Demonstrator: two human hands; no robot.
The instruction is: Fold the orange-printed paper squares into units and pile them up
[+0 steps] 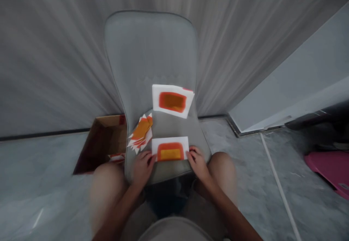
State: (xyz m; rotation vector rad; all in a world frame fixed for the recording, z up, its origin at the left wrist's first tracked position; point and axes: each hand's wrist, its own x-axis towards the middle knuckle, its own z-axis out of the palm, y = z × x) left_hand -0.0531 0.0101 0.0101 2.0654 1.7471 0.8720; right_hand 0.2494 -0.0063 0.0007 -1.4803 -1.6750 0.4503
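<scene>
White paper sheet [170, 149] with orange print is being held at both near corners by the left hand [142, 169] and right hand [197, 162], by the grey chair seat's [166, 173] front edge.

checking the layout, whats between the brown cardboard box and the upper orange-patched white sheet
A fanned pile of orange-and-white papers, in the head view.

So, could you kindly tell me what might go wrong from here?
The small orange-and-white papers sit at the chair's edge and might slide off toward the cardboard box. The white sheet under the left hand and right hand could crease, since both rest on it.
</scene>
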